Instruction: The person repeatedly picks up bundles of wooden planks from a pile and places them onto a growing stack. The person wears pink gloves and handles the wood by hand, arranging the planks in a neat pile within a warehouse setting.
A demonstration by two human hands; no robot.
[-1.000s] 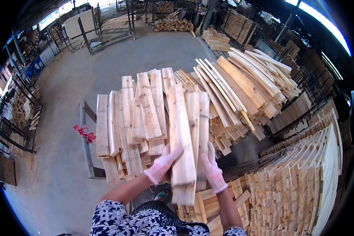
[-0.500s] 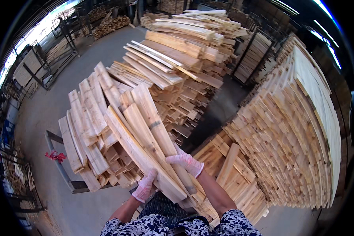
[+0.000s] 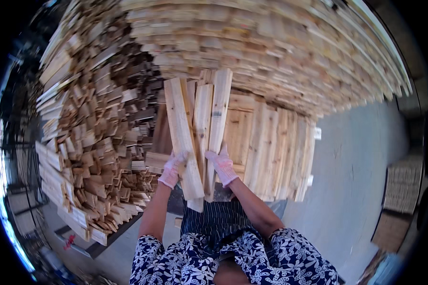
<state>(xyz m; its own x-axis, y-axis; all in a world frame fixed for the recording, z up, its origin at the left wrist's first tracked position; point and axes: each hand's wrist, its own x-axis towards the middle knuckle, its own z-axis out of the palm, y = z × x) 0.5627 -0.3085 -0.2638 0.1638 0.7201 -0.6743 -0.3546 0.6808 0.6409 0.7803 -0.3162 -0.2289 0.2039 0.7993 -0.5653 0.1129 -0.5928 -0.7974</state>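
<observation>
A loose bundle of several pale wooden boards [image 3: 203,111] is held upright-pointing away from me, in front of my apron. My left hand [image 3: 173,168], in a pinkish-white glove, grips the bundle's left side near its close end. On the right side my right hand [image 3: 221,165], gloved alike, is closed around the boards with its thumb over the edge. The boards fan apart slightly at their far ends, and one bears a grey mark. Beside and beyond the bundle lies a low layer of flat boards [image 3: 266,147], set edge to edge.
A tall stack of boards [image 3: 252,47] stands across the far side. To the left rises an uneven pile of wood pieces [image 3: 100,175] on a metal frame [image 3: 111,237] with a red ribbon [image 3: 69,242]. Grey floor [image 3: 345,156] stretches along the right, with brown stacked material [image 3: 403,185] beyond.
My view and body have turned right, away from the loose pile and toward the low board layer and tall stack. The bundle has come along, still between both hands.
</observation>
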